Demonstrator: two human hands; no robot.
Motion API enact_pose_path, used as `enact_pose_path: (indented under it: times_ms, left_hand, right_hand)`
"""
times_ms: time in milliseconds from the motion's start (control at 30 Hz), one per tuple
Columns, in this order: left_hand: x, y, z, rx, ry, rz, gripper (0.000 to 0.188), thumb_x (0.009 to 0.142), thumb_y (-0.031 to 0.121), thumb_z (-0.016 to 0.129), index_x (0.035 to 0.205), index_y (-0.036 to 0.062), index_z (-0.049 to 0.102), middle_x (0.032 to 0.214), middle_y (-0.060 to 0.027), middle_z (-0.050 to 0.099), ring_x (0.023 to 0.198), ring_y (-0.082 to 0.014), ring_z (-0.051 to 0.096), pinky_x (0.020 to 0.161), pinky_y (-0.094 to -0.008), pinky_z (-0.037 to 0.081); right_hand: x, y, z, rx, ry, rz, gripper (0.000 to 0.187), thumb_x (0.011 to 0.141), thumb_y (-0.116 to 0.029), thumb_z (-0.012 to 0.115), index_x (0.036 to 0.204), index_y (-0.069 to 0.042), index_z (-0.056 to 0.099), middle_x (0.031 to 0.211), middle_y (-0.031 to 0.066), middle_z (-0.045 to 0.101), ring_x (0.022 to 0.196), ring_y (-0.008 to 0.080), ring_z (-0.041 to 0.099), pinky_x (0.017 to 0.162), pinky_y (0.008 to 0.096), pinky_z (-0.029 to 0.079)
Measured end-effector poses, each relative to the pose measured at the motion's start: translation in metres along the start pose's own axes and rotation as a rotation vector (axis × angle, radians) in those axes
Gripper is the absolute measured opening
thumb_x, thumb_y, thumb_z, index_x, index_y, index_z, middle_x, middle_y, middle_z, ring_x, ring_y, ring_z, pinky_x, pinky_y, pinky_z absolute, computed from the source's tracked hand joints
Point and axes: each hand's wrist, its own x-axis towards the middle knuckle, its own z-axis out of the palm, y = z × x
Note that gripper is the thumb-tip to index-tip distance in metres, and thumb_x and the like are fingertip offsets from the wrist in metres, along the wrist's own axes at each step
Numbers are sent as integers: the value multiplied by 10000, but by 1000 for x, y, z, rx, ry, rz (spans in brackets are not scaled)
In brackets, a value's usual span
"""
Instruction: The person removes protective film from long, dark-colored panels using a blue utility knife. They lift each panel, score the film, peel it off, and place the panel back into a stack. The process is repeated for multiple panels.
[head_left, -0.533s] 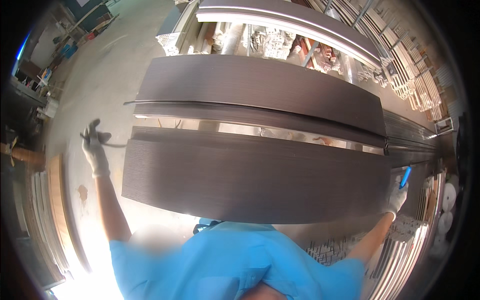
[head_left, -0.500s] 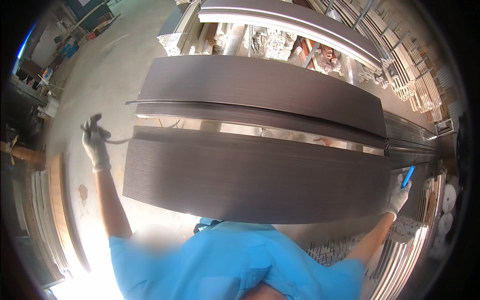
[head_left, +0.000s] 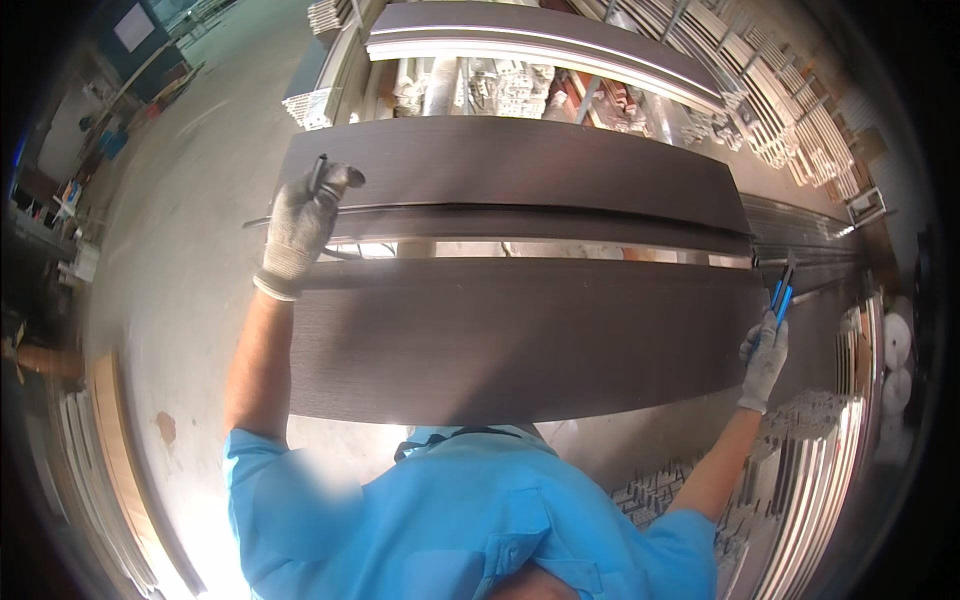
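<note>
My left hand (head_left: 302,225), in a pale knit work glove, is raised over the left end of the far dark brown panel (head_left: 520,155). Its fingers close on a thin black strip (head_left: 319,172), whose short end sticks up from the grip. A dark curved length shows below the wrist, though I cannot tell whether it is the same piece. At the near panel's (head_left: 520,340) right end, my gloved right hand (head_left: 766,352) grips a blue utility knife (head_left: 782,296), its dark tip pointing away from me. A narrow dark profile (head_left: 520,218) runs lengthwise along the far panel.
Beyond the panels, another dark panel with white edges (head_left: 540,50) lies over racks of pale profiles (head_left: 520,85). Stacked long strips (head_left: 800,150) line the far right. Boards (head_left: 120,440) lean at the left, and bundled profiles (head_left: 800,480) stand at lower right.
My left hand has moved right, from beside the panels to over their left end. The knife in my right hand has turned more upright, showing its dark tip. The view has shifted slightly.
</note>
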Motion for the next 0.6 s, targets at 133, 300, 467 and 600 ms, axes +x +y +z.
enact_pose_path:
  times_ms: [133, 300, 467, 600]
  left_hand:
    - [-8, 22, 37, -249, -287, -40, 279, 1012, 276, 610, 1032, 8, 686, 705, 72, 453, 603, -17, 369, 509, -218, 274]
    - [-4, 66, 110, -220, -443, 130, 263, 1016, 244, 595, 1072, 0, 677, 727, 70, 499, 602, -28, 372, 557, -220, 293]
    - [5, 126, 208, -454, -847, 388, 289, 972, 213, 637, 1091, -51, 647, 982, -34, 638, 918, -114, 561, 827, -260, 454]
    - [-1, 176, 327, -205, -1058, 262, 349, 954, 299, 703, 1133, 0, 683, 954, 2, 683, 877, -73, 565, 791, -255, 474]
  right_hand:
    - [-22, 1, -3, 85, -24, 21, 151, 906, -121, 599, 1049, -74, 609, 759, -28, 536, 611, 41, 509, 532, 204, 438]
    - [-13, -7, -6, 184, -211, -72, 487, 884, -52, 545, 1366, 2, 508, 885, 12, 579, 642, 57, 498, 571, 208, 438]
    - [27, -34, -5, 377, -352, -32, 398, 887, -123, 691, 1256, -2, 604, 836, -9, 572, 627, 60, 471, 559, 196, 385]
    - [59, -46, -9, 328, -641, -227, 352, 859, -172, 760, 1157, -12, 663, 790, -15, 590, 683, 65, 543, 612, 214, 445]
